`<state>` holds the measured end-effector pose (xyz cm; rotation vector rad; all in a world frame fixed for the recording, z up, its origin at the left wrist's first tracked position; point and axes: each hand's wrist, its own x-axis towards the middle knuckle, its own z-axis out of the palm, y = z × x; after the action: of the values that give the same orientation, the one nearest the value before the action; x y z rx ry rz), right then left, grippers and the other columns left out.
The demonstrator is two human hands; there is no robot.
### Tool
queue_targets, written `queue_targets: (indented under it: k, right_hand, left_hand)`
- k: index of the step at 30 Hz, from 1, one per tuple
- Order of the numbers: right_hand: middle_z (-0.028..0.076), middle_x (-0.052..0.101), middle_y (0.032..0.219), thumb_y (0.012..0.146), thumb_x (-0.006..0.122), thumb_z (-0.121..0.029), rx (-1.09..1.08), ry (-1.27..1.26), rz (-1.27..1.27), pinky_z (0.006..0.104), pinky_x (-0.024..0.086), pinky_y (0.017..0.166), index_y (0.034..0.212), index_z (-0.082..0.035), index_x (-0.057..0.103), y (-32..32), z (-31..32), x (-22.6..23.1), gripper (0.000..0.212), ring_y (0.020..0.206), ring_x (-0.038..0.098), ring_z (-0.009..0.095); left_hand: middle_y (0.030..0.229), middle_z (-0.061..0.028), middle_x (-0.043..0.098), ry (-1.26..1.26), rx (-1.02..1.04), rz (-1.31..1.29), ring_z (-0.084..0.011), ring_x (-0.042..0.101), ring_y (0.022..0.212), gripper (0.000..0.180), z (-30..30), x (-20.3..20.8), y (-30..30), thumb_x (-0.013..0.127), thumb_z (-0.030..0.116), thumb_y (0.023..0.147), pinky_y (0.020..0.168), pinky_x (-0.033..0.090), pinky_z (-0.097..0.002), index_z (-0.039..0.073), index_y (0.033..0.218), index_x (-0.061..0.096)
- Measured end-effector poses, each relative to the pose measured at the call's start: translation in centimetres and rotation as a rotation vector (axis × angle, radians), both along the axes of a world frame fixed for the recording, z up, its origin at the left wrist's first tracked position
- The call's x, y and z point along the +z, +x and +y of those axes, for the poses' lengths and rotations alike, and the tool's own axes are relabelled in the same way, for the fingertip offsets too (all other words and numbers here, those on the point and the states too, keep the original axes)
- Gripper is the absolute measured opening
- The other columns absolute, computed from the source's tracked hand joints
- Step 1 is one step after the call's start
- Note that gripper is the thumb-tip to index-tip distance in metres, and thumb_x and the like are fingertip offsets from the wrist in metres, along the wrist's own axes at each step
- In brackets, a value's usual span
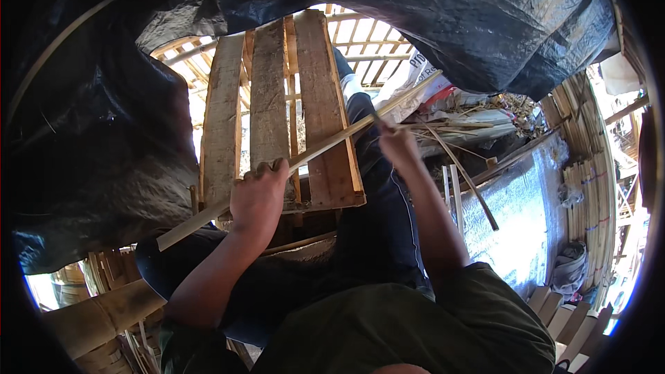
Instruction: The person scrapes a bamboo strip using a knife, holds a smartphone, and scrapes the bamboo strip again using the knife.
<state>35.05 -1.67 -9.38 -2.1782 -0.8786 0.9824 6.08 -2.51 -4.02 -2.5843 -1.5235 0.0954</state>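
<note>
I've got black tarp point(97, 131) upper left and top; one bench point(225, 111), three planks point(269, 90), upper center. One strip point(332, 140) slants across it, mid-frame. Left hand point(258, 194), center-left, gripping the strip; right hand point(400, 147), center-right, blurred beside it, can't tell its grip.

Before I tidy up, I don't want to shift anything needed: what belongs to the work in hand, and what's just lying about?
In use:
- strip, gripped by the left hand
- dark tool, blurred, in the right hand
- planks, beneath the strip

Apparently lying about:
- white sack
- grey cloth
- loose stick, possibly spare
</note>
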Motion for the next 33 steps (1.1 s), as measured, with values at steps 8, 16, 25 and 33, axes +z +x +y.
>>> queue_targets:
  k: [8, 16, 25, 33]
  right_hand:
    - [0.016, 0.058, 0.056, 0.102, 0.047, -0.042, 0.003, -0.020, -0.009, 0.0414, 0.045, 0.052, 0.078, 0.006, 0.065, -2.2, 0.2, 1.0, 0.056, 0.050, 0.058, 0.025]
    - [0.013, 0.063, 0.062, 0.101, 0.046, -0.041, -0.051, -0.015, 0.034, 0.0400, 0.045, 0.045, 0.084, 0.005, 0.067, 1.1, 0.9, -0.8, 0.054, 0.053, 0.062, 0.027]
    - [0.021, 0.066, 0.068, 0.100, 0.050, -0.038, 0.049, 0.054, -0.136, 0.0428, 0.049, 0.068, 0.081, 0.005, 0.068, -2.8, 1.5, 0.9, 0.051, 0.067, 0.067, 0.032]
    - [0.032, 0.065, 0.077, 0.100, 0.046, -0.038, 0.416, 0.142, -0.237, 0.0498, 0.051, 0.079, 0.081, 0.006, 0.068, -6.1, -0.3, 1.9, 0.052, 0.086, 0.066, 0.047]
  left_hand:
    - [0.075, -0.0051, 0.065, -0.039, -0.014, -0.053, -0.0236, 0.071, 0.065, 0.006, -0.4, -0.7, -0.1, 0.058, 0.016, 0.094, 0.053, 0.056, -0.0356, 0.014, 0.099, 0.056]
    - [0.071, -0.0077, 0.065, -0.061, -0.021, -0.095, -0.0250, 0.069, 0.064, 0.013, -0.2, -0.8, 0.0, 0.056, 0.025, 0.097, 0.053, 0.055, -0.0370, 0.012, 0.099, 0.056]
    - [0.071, -0.0070, 0.066, -0.100, -0.039, -0.113, -0.0212, 0.070, 0.059, 0.015, -0.1, -1.0, -0.5, 0.055, 0.027, 0.099, 0.048, 0.054, -0.0327, 0.012, 0.096, 0.056]
    - [0.067, -0.0073, 0.066, -0.059, -0.044, -0.178, -0.0225, 0.070, 0.059, 0.016, -0.3, -1.5, -0.8, 0.055, 0.027, 0.098, 0.048, 0.054, -0.0333, 0.011, 0.097, 0.056]
